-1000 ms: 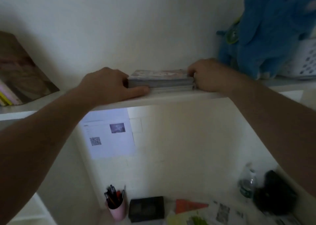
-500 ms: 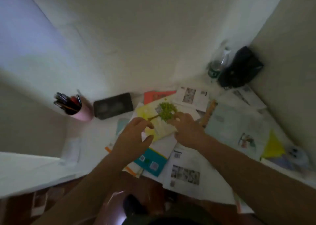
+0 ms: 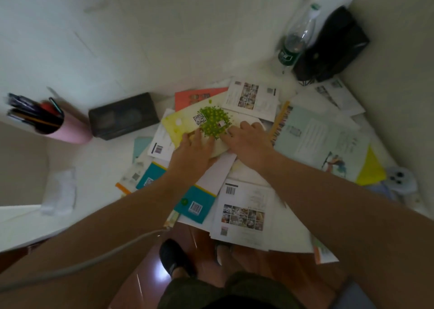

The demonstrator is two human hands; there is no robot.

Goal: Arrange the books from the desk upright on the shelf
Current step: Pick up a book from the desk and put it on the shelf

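Books [image 3: 244, 205] are lying flat and overlapping in a loose pile on the white table [image 3: 98, 165], many with their back covers and barcodes facing up. On top, near the middle, a thin yellow book [image 3: 187, 121] with a cluster of green dots and a small square code is sitting a little askew. Both hands are resting on its near part. The left hand [image 3: 195, 153] is lying on the near edge with fingers spread and only slightly bent. The right hand [image 3: 246, 144] is lying beside it, fingers reaching toward the green dots. I cannot tell if any thumb is already going under the cover, so neither hand seems to be holding it firmly.

I think the person is about to pick this book up. To do it well, the fingers should be sliding under the near edge while the other hand is steadying the pile, because the covers look smooth and the books below could slip toward the table edge. The book looks thin and soft, so it may bend; supporting it from two sides would help.

A pink pen cup [image 3: 63, 130] is standing well apart on the left.
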